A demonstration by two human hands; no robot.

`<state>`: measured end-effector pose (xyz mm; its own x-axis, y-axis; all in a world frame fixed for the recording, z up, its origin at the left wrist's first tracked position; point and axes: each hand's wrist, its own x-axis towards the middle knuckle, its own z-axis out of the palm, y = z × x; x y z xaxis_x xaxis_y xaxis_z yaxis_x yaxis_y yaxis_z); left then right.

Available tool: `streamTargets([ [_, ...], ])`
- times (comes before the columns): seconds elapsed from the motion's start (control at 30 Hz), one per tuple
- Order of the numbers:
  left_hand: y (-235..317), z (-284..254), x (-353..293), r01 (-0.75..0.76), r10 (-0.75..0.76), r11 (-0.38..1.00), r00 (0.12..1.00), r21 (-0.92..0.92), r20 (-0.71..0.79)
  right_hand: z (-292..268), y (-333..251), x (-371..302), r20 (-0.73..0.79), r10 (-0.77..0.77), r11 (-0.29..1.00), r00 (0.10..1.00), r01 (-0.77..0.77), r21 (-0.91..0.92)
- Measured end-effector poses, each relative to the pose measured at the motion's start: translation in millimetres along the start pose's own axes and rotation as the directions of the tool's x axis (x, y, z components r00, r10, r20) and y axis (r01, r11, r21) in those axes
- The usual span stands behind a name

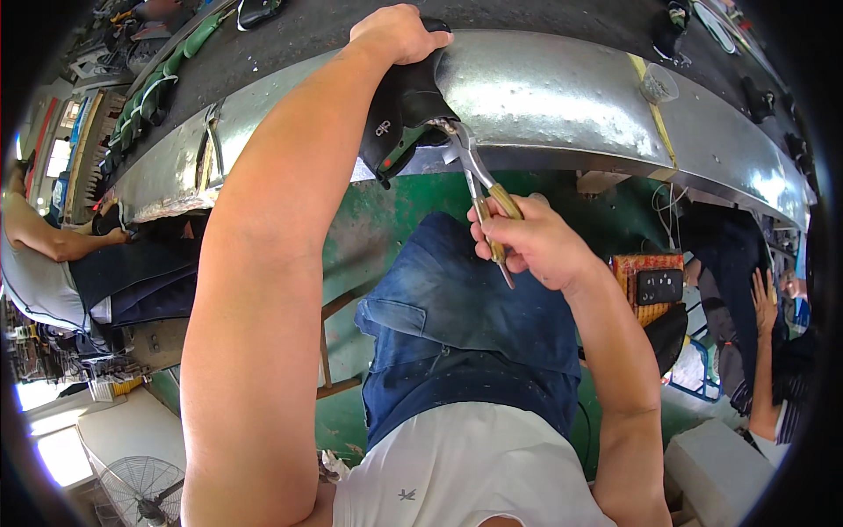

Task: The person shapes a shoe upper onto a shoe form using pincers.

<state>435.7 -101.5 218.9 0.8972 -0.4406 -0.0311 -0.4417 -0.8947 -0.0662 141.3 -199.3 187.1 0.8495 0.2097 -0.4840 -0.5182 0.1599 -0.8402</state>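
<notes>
A black shoe upper [399, 105] lies at the bench's near edge, with a green piece [406, 147] showing in its opening. My left hand [404, 33] is closed round its far end, the thumb pointing right. Metal lasting pincers [474, 158] with yellowish-brown handles are in my right hand [536, 241], fingers wrapped round the handles. The pincers' jaws meet the shoe upper's near right edge. Whether they bite on the material is too small to tell.
The shiny metal bench strip [553, 79] runs across in front of me. A second pair of pincers [211, 145] lies on it at left, and a small clear cup [659, 83] stands at right. Co-workers sit at left [53, 255] and right [764, 307]. Green shoe forms [158, 88] line the far left.
</notes>
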Motion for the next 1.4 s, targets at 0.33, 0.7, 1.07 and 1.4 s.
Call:
streamTargets([
  [0.33, 3, -8, -5, 0.007, 0.0, 0.998, 0.995, -0.069, 0.102, 20, 23, -20, -0.212, -0.369, 0.77, 0.905, 0.17, -0.614],
  [0.7, -63, 13, 1, 0.22, -0.07, 0.535, 0.974, -0.816, 0.216, 5, 23, -38, -0.089, -0.264, 0.958, 0.96, 0.251, -0.142],
  [1.07, -93, 22, -69, 0.254, -0.234, 0.033, 0.942, -0.967, 0.24, 44, -5, -36, 0.119, -0.172, 0.963, 0.978, 0.193, -0.189],
  [1.4, -81, 9, -90, 0.183, -0.439, 0.37, 0.899, -0.911, 0.003, 62, -16, -30, 0.082, -0.03, 0.988, 0.996, 0.017, 0.156],
])
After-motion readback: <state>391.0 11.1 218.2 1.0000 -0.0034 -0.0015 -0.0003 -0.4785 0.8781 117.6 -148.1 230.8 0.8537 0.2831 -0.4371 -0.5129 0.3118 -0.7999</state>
